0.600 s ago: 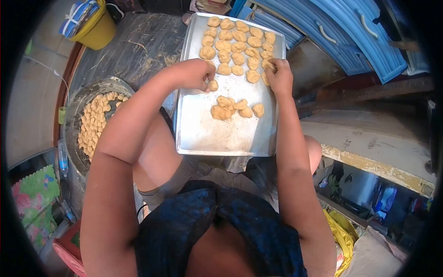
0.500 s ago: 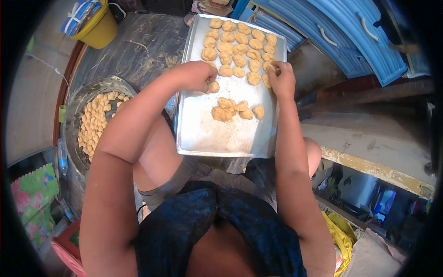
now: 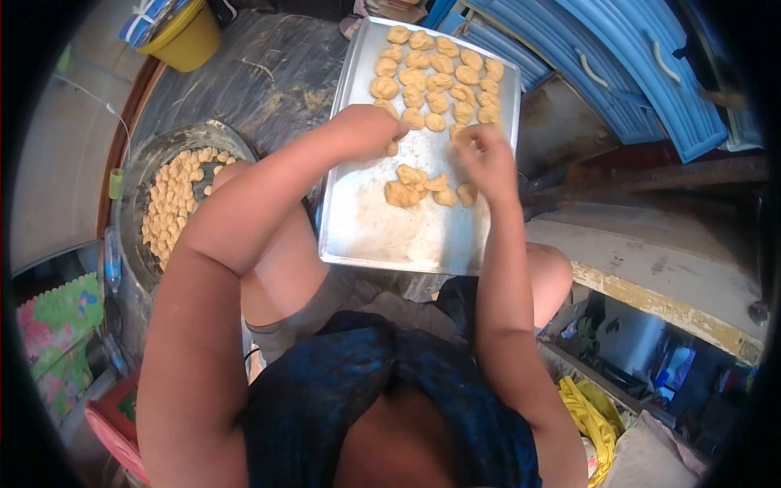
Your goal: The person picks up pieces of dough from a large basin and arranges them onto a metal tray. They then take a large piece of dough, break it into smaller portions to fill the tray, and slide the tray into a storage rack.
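Lumps of yellowish dough lie in rows on the upper part of a metal baking tray, which rests across my legs. A loose group of dough lumps sits lower on the tray. My left hand is at the tray's left side, fingers curled down on a small dough lump that is partly hidden under them. Over the right side, my right hand hovers between the rows and the loose group. Its fingers are bent, apart and blurred; I see nothing in them.
On the floor to the left stands a round basin holding many small dough pieces. A yellow bucket is at the upper left. Blue drawers and a worn wooden ledge border the right side. A plastic bottle stands near the basin.
My right hand has moved left and toward me, away from the right end of the dough rows. My left hand stays by the same lump. The whole view has shifted slightly.
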A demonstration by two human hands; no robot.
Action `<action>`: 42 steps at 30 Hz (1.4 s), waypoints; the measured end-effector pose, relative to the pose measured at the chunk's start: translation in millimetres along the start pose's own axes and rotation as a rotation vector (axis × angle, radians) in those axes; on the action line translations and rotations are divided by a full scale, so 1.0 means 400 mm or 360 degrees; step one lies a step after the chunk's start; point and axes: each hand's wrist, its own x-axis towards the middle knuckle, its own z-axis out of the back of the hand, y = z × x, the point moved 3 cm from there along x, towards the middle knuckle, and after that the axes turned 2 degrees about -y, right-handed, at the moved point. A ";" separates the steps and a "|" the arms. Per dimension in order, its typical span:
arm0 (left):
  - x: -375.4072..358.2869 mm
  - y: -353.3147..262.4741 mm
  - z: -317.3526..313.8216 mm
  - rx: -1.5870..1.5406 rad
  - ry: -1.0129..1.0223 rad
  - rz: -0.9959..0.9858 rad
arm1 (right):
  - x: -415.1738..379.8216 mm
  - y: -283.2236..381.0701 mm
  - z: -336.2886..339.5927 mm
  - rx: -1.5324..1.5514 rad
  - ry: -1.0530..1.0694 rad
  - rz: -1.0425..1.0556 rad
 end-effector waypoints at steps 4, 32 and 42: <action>-0.005 0.038 0.016 0.0067 -0.0078 0.0085 | -0.046 0.079 -0.113 0.0081 0.0790 0.0481; 0.038 0.001 -0.044 0.0015 -0.0400 -0.0244 | -0.026 0.003 -0.096 0.0025 -0.0005 0.0116; 0.056 -0.049 -0.063 -0.0034 -0.0569 -0.0512 | -0.086 -0.009 -0.046 0.0145 0.0524 -0.0017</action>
